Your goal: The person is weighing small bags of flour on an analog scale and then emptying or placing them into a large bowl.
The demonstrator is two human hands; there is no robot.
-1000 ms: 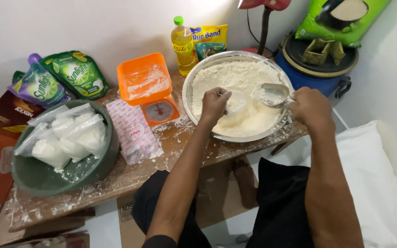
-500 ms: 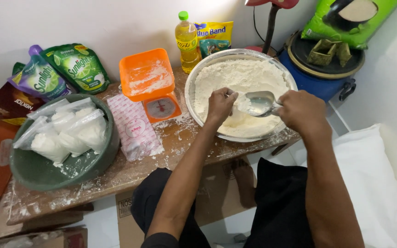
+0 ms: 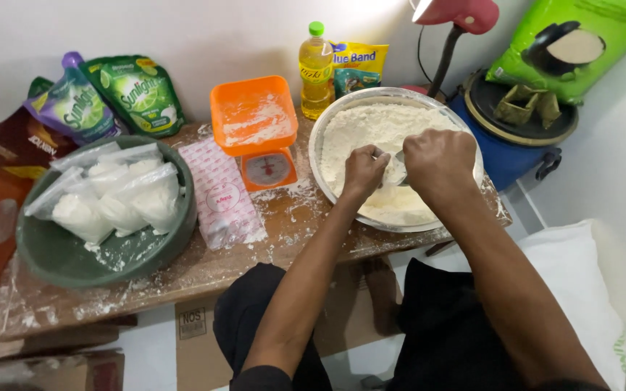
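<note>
Head view: both my hands meet over the wide metal bowl (image 3: 342, 123) of white flour (image 3: 371, 127) at the table's (image 3: 182, 271) right end. My right hand (image 3: 437, 158) has its grip closed on a metal scoop (image 3: 398, 171), held low so nothing spills. My left hand (image 3: 363, 171) is curled shut beside the scoop; what it pinches, I cannot tell. The orange scale (image 3: 256, 130) sits just left, within reach.
</note>
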